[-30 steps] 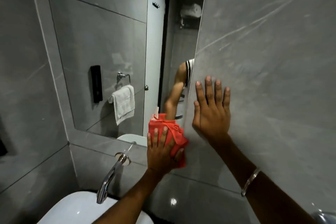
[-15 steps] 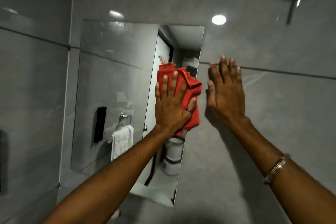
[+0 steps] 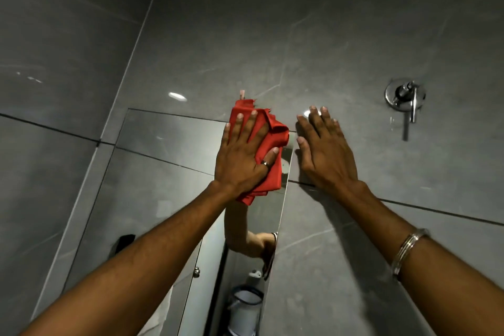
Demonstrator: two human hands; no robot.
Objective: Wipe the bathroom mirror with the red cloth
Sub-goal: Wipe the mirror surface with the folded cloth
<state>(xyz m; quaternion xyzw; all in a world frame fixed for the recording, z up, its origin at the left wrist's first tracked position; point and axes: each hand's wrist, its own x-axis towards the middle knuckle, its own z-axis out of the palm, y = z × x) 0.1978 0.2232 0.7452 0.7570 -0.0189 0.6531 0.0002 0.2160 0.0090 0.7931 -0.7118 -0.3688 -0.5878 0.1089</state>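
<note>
The frameless mirror is set in the grey tiled wall, and I look up at its top right corner. My left hand lies flat on the crumpled red cloth and presses it against the glass at that corner; the cloth's upper edge reaches just above the mirror's top edge. My right hand rests flat with spread fingers on the wall tile right beside the mirror's right edge, holding nothing. The glass reflects my arm, a door and a bin.
A chrome wall valve with a lever is mounted on the tile to the upper right. The side wall meets the mirror wall at a corner on the left. A metal bangle sits on my right wrist.
My left hand has slid the red cloth up the mirror's right side, from near the bottom to the top corner. My right hand moved up the wall alongside, and my view tilted upward.
</note>
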